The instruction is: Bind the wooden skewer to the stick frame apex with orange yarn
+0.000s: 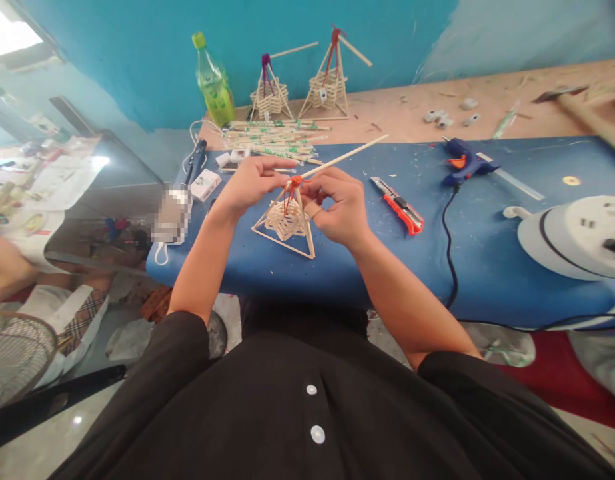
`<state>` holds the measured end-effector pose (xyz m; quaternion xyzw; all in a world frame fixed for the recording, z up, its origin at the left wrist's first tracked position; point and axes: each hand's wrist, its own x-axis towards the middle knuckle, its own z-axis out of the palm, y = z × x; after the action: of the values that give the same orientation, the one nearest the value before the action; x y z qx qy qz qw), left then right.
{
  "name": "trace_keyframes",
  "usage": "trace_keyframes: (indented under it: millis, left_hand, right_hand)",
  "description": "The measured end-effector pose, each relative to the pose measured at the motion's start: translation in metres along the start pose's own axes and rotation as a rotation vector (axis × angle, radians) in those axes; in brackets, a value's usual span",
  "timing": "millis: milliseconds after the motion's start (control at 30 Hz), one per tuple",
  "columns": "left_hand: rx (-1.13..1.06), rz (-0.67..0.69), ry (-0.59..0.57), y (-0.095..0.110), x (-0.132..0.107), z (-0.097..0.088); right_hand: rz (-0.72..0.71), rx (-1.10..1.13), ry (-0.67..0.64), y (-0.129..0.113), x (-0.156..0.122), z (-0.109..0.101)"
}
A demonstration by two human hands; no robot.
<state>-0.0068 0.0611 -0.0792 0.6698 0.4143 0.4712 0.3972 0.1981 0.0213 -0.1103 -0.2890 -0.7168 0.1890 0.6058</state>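
Note:
A small stick model (pixel 286 223) shaped like a pyramid stands on the blue table top (pixel 487 253), with a star-shaped stack of sticks inside it and orange thread (pixel 293 183) wound at its tip. A long thin stick (pixel 347 156) slants up to the right from that tip. My left hand (pixel 252 181) pinches the tip from the left. My right hand (pixel 334 207) holds the tip and the thread from the right.
Two finished stick models (pixel 272 93) (pixel 330 83) and a green bottle (pixel 213 80) stand at the back. A pile of sticks (pixel 272 139), an orange box cutter (pixel 400 207), a blue glue gun (pixel 462 163) with black cord, and a white power reel (pixel 572 237) lie around. A person sits at left.

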Motion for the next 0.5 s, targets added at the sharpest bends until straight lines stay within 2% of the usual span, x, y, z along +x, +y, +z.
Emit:
trace_keyframes:
  millis: [133,233,333,500]
  left_hand:
    - [0.085,0.156,0.112,0.044,-0.012,-0.001]
    - [0.176,0.193,0.013,0.069,-0.023,0.007]
    - [0.284,0.228,-0.050,0.077,-0.029,0.015]
    - [0.398,0.279,-0.049,0.076,-0.031,0.016]
  right_hand:
    - [-0.038,0.008,-0.020,-0.002,0.000,-0.004]
    - [-0.066,-0.006,-0.004,-0.006,-0.001,-0.007]
    - [-0.072,-0.028,0.033,-0.013,-0.001,-0.011]
    - [-0.094,-0.126,0.052,-0.023,0.003,-0.019]
